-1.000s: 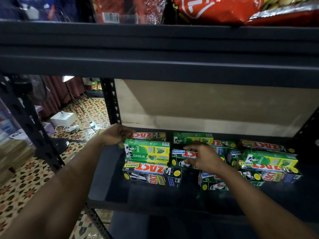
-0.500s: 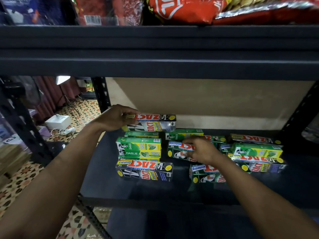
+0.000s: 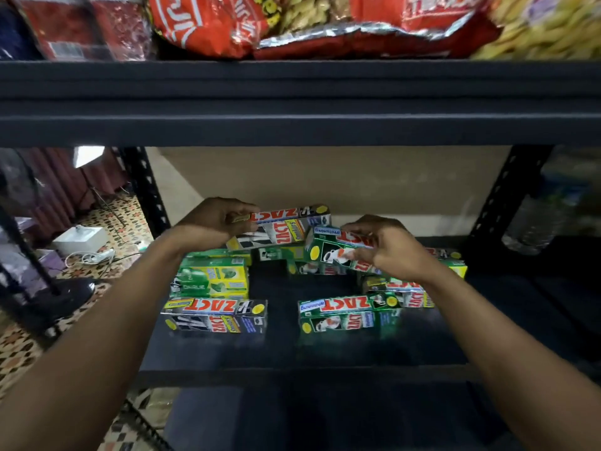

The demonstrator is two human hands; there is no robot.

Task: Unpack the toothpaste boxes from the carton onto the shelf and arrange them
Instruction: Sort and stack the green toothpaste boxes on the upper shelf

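Note:
My left hand (image 3: 214, 224) grips the left end of a grey Zact toothpaste box (image 3: 286, 227), lifted above the dark shelf (image 3: 292, 359). My right hand (image 3: 387, 247) holds a green Zact whitening box (image 3: 331, 249), also raised and tilted, its left end close to the grey box. Below them lie more boxes: a green Darlie stack (image 3: 211, 278) at left, a grey Zact box (image 3: 214, 315) in front of it, a green Zact box (image 3: 344, 315) at front centre, and others partly hidden behind my right wrist.
An upper shelf beam (image 3: 299, 102) hangs low overhead, loaded with red snack bags (image 3: 208, 24). Black uprights (image 3: 146, 193) stand at the back left and back right. Plastic water bottles (image 3: 536, 222) sit at right. A patterned floor with a white box and cables (image 3: 81, 242) lies left.
My right hand has picked the green whitening box off the pile and raised it. My left hand has kept its grey box aloft, shifting it slightly right toward the other.

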